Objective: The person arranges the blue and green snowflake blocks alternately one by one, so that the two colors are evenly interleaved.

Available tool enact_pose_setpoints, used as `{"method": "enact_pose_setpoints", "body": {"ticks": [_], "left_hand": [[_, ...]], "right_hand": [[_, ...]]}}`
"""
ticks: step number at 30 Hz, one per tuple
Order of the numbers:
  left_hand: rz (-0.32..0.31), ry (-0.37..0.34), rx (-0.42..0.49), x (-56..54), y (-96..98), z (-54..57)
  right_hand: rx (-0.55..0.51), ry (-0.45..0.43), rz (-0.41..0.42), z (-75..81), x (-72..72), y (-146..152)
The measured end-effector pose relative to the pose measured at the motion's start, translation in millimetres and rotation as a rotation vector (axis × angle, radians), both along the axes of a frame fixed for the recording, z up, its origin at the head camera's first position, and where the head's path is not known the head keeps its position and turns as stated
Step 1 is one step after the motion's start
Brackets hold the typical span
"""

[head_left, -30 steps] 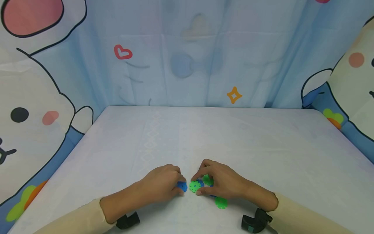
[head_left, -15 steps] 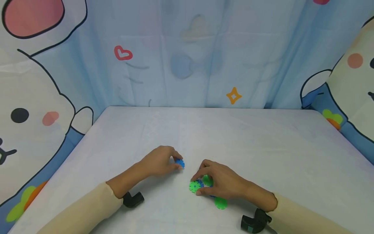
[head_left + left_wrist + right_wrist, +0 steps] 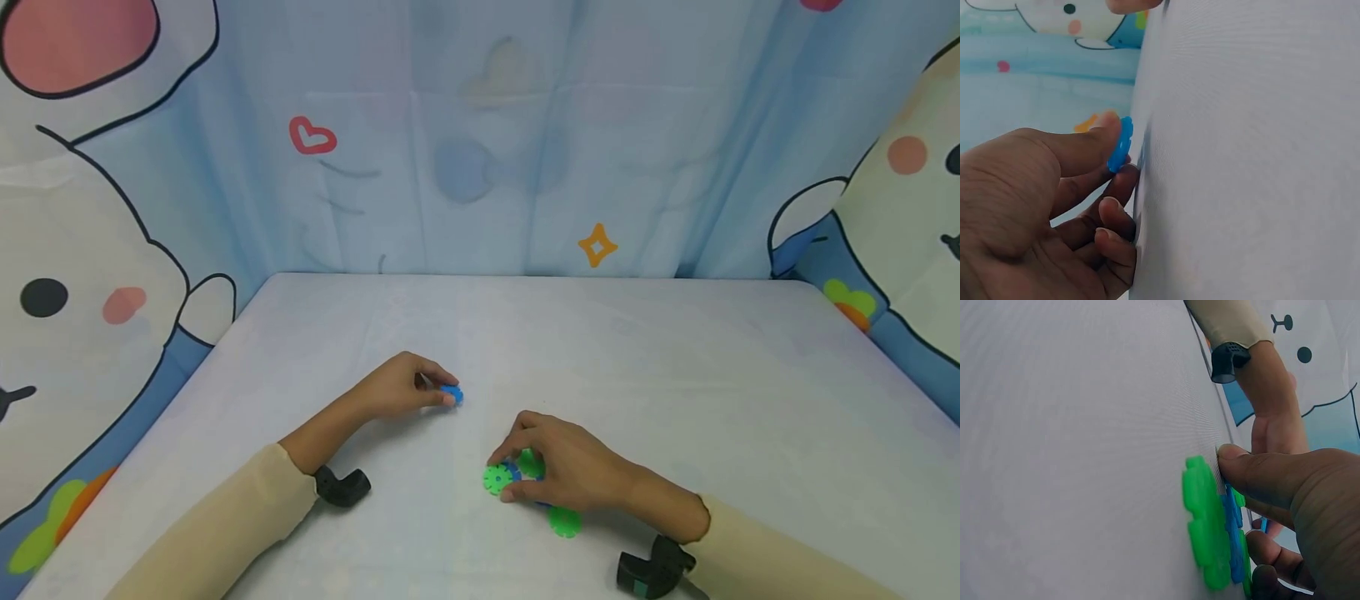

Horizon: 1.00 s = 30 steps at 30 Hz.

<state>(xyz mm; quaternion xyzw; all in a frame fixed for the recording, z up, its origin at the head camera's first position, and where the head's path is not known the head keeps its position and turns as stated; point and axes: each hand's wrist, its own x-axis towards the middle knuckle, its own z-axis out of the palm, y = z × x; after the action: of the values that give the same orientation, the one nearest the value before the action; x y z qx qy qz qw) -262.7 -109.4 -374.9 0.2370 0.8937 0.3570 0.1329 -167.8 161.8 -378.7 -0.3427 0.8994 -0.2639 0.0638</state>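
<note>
My left hand [image 3: 401, 387] pinches a small blue interlocking disc [image 3: 453, 393] between thumb and forefinger. In the left wrist view this disc [image 3: 1121, 145] is seen nearly edge-on, close to the white tabletop, with the other fingers loosely bent below. Nearer the front, my right hand [image 3: 573, 462] holds a joined group of green and blue notched discs at the table. One green disc [image 3: 497, 479] shows between its thumb and forefinger; another green disc [image 3: 565, 522] sticks out below the hand. The right wrist view shows a blue disc [image 3: 1234, 534] set between green ones; my palm hides part of the group.
A white cloth covers the table [image 3: 675, 358]. Behind it hangs a light blue curtain [image 3: 465, 150] printed with cartoon animals. Black wrist mounts [image 3: 341, 487] sit under both forearms near the sleeve cuffs.
The left hand has moved away from the joined discs, toward the back of the table and slightly left, carrying the blue disc. My right hand has stayed in place on the group.
</note>
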Motion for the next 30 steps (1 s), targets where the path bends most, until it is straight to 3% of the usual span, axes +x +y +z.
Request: {"method": "enact_pose_setpoints", "body": {"ticks": [7,14,30], "left_hand": [[-0.009,0.038,-0.009,3.3,0.5,2.1],[0.030,0.094,-0.025,8.1,1.8,3.7],[0.090,0.120,-0.039,7.9,2.7,-0.7]], "right_hand": [[0.004,-0.010,-0.006,0.6,-0.1,-1.2],[0.005,-0.004,-0.011,0.2,-0.6,-2.0],[0.028,-0.003,-0.033,-0.5,-1.7,-3.4]]}}
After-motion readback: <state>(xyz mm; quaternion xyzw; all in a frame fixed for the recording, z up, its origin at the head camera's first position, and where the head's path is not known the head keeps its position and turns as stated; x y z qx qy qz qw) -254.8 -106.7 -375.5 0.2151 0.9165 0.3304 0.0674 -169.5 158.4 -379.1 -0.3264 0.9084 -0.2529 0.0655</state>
